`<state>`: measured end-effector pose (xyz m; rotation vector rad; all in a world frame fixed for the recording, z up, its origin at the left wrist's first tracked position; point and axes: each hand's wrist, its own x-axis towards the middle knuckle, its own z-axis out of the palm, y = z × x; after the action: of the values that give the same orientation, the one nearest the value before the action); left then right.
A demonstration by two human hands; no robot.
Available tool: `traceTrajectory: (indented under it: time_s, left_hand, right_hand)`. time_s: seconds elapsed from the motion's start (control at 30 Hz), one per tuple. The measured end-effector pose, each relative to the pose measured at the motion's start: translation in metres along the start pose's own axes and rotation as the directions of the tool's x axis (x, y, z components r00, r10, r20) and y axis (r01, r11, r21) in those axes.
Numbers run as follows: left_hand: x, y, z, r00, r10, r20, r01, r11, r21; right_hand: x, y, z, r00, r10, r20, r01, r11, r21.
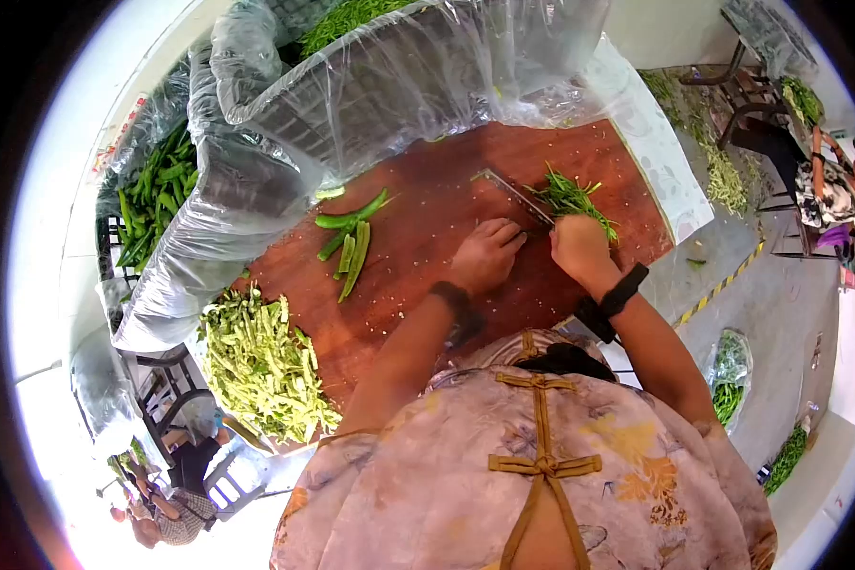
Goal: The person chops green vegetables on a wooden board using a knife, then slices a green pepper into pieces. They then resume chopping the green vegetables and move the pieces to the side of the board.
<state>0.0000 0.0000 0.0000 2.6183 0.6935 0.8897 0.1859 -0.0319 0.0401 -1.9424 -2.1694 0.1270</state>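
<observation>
My right hand (582, 252) is wrapped round the handle of a knife (518, 198), whose narrow blade points up and left over the reddish-brown board (418, 247). Left of the knife, my left hand (489, 255) has its fingers curled down at the board; whatever they may hold is hidden. Just beyond my right hand lies a heap of thin green pepper shreds (575, 195). Farther left on the board are a long green pepper (351, 214) and several cut pepper pieces (355, 261).
A pile of pale green pepper cores (261, 366) covers the board's left corner. Plastic-lined crates (370, 104) border the far side, and one at left holds green peppers (161, 195). Bagged greens (729, 380) stand on the floor at right. Other people (176, 513) sit at the edges.
</observation>
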Motion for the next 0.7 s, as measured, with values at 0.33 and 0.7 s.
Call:
traceTrajectory:
  time_s: [0.33,0.7]
  left_hand:
    - [-0.003,-0.002,0.0,1.0,-0.023,0.001,0.023,1.0,0.016]
    - [-0.005,-0.008,-0.001,1.0,0.012,-0.002,-0.013,1.0,-0.024]
  right_hand:
    - [-0.016,-0.015,-0.004,0.995,-0.096,-0.02,0.098,0.99,0.102]
    - [0.035,-0.034,0.015,0.988,-0.142,-0.056,0.142,0.99,0.002]
